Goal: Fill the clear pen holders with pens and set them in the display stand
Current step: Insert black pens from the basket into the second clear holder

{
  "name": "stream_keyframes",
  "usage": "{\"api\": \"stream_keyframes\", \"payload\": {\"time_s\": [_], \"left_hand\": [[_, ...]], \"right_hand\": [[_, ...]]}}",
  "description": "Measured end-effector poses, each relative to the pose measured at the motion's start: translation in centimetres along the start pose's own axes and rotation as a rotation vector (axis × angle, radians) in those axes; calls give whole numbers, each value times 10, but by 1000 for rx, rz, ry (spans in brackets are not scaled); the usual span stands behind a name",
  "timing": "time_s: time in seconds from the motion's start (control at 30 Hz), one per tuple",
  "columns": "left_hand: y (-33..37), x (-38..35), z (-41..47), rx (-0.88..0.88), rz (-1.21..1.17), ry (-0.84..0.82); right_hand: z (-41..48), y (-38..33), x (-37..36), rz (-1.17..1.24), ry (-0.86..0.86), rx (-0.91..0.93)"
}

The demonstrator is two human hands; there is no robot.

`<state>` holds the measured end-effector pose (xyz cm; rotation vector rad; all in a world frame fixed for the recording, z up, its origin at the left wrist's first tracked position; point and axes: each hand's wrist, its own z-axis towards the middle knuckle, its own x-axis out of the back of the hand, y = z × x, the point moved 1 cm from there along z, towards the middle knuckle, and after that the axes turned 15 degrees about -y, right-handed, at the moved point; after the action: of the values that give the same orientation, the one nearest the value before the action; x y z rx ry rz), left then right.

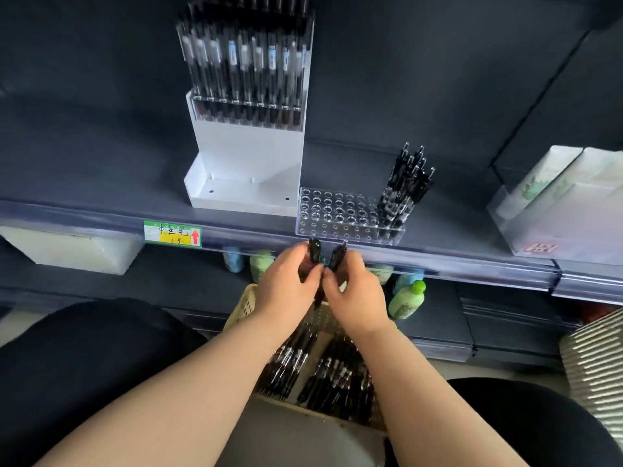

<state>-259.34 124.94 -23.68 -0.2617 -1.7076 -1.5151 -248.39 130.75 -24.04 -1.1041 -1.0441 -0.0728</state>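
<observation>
A clear pen holder (337, 210) with many round holes lies on the dark shelf, and several black pens (403, 187) stand in its right end. Left of it stands the white display stand (249, 153); its upper tier carries a clear holder full of black pens (246, 62), and its lower tray holds nothing. Just below the shelf's front edge, my left hand (286, 291) grips black pens (314, 252). My right hand (357, 298) pinches another black pen (338, 256) beside them. More black pens (323, 372) lie in a yellow basket (244, 305) under my forearms.
A green and yellow price label (172, 234) sits on the shelf edge. Clear boxes of pale goods (553, 203) stand at the right. Green and blue bottles (406, 299) are on the lower shelf. A white box (70, 251) lies at the left.
</observation>
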Motion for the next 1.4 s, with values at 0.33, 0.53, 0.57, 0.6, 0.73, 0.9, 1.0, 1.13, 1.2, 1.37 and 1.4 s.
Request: {"api": "stream_keyframes", "payload": {"time_s": [0.33, 0.53, 0.57, 0.6, 0.73, 0.9, 1.0, 1.13, 1.2, 1.37, 1.4], "left_hand": [[75, 57, 51, -243, -225, 195], [117, 77, 89, -340, -337, 203], [123, 76, 95, -357, -337, 194], [126, 74, 99, -369, -332, 181], [124, 58, 109, -381, -295, 144], [113, 46, 116, -307, -244, 80], [109, 44, 117, -292, -227, 67], [107, 42, 118, -279, -227, 67], [106, 42, 117, -277, -227, 65], [104, 43, 113, -281, -227, 53], [104, 43, 113, -279, -228, 51]], "right_hand": [[28, -51, 92, 223, 315, 186], [54, -70, 155, 225, 465, 391], [60, -69, 165, 198, 459, 389], [66, -67, 172, 168, 435, 375], [89, -47, 180, 64, 302, 319], [99, -36, 174, -88, 229, 285], [102, -33, 173, -108, 239, 272], [104, -32, 172, -96, 245, 234], [105, -33, 171, -112, 247, 223], [107, -35, 170, -106, 253, 191], [108, -35, 169, -102, 254, 184]]}}
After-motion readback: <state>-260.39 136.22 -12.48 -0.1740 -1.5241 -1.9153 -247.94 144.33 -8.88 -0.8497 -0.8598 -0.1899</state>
